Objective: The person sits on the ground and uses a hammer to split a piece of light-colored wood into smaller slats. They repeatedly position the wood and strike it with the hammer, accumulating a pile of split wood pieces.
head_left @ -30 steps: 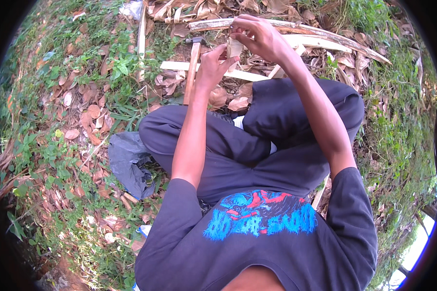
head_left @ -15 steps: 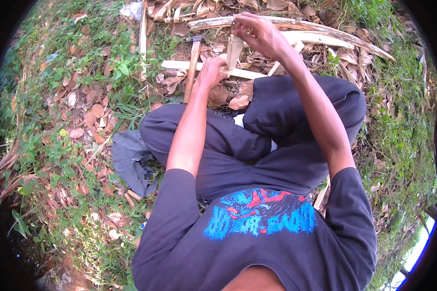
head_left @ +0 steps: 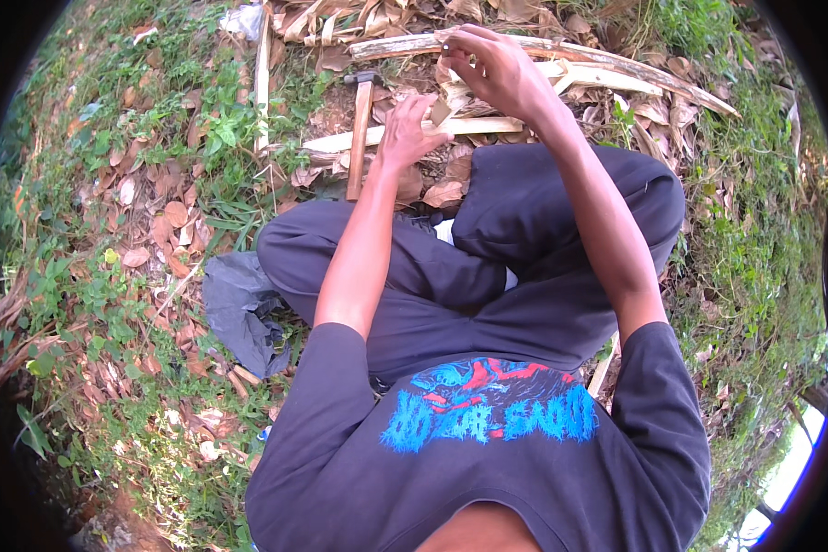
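My left hand is in the middle of the far area, its thumb and fingers spread beside a short pale wood piece; I see no grip on it. Farther right and higher, my right hand has its fingertips pinched around a tiny dark thing, too small to name. Just left of my left hand lies a hammer with a wooden handle and dark head. A pale wood strip runs crosswise beneath the handle and on past my left hand.
A long curved stick and split pale wood lie beyond my right hand. An upright strip stands left of the hammer. Dry leaves cover the ground before my crossed legs. Black plastic lies by my left knee.
My left hand has moved slightly up and right, its fingers spreading apart. The short wood piece, upright between my hands before, now shows lower and shorter. My right hand stays raised, pinched.
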`<state>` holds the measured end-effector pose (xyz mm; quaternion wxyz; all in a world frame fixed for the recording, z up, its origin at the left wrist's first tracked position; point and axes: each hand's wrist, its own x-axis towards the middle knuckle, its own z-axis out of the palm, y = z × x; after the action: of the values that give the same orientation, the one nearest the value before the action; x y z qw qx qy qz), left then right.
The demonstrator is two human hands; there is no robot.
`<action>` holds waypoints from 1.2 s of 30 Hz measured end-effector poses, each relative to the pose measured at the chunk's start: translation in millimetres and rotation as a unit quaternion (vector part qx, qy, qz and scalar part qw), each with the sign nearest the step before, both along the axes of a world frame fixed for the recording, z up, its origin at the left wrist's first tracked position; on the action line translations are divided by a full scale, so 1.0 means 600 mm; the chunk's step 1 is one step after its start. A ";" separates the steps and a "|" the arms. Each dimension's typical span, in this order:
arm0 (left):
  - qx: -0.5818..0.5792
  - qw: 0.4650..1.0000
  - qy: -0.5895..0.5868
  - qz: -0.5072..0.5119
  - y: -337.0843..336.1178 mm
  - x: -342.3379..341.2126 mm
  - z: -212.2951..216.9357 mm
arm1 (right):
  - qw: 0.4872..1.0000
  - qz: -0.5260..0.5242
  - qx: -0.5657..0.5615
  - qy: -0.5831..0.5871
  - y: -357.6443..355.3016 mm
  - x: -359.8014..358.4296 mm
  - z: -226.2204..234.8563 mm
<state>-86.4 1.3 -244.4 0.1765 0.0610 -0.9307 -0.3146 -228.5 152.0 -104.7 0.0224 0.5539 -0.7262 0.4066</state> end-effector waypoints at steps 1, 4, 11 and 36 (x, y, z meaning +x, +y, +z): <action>0.039 0.999 0.025 -0.004 0.008 -0.006 0.016 | 1.000 -0.018 0.000 -0.014 -0.001 0.000 -0.003; 0.120 0.993 0.011 -0.015 0.012 0.000 0.020 | 0.998 -0.049 0.014 0.021 -0.010 0.007 -0.001; 0.132 0.990 -0.051 -0.025 0.011 -0.003 0.032 | 0.998 -0.057 0.013 0.028 -0.011 0.006 -0.013; 0.190 0.979 0.073 -0.023 0.049 -0.026 0.049 | 0.991 -0.118 0.058 -0.018 -0.006 0.019 -0.004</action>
<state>-101.7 30.4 -215.1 0.2220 0.0493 -0.8398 -0.4930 -217.0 148.6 -107.2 0.0247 0.4576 -0.8090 0.3680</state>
